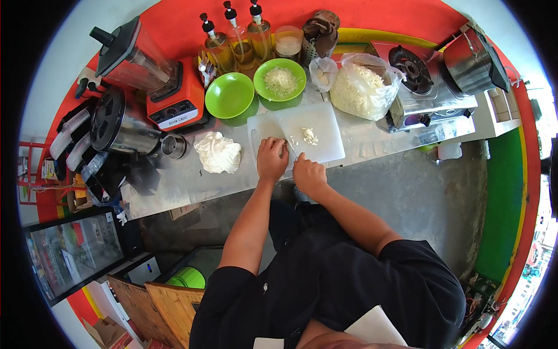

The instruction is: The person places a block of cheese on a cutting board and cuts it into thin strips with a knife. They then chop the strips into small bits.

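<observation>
A white cutting board [325, 116] lies on the metal counter. My right hand [310, 174] grips a knife [285, 129] by the handle at the board's front edge, and its blade points away across the board. Just left of the blade, my left hand [272, 158] rests on the board with curled fingers; whatever is under them is hidden. Right of the blade sits a small heap of chopped white pieces [310, 136], with a few slivers nearer the knife. A crumpled white plastic bag or cloth [218, 152] lies left of my left hand.
Behind the board stand a green bowl [229, 93], another green bowl [290, 100] holding pale shreds, and a clear bag [366, 93] of similar food. A red blender [174, 99] is at left, a gas stove [433, 104] at right. Pump bottles [244, 52] line the wall.
</observation>
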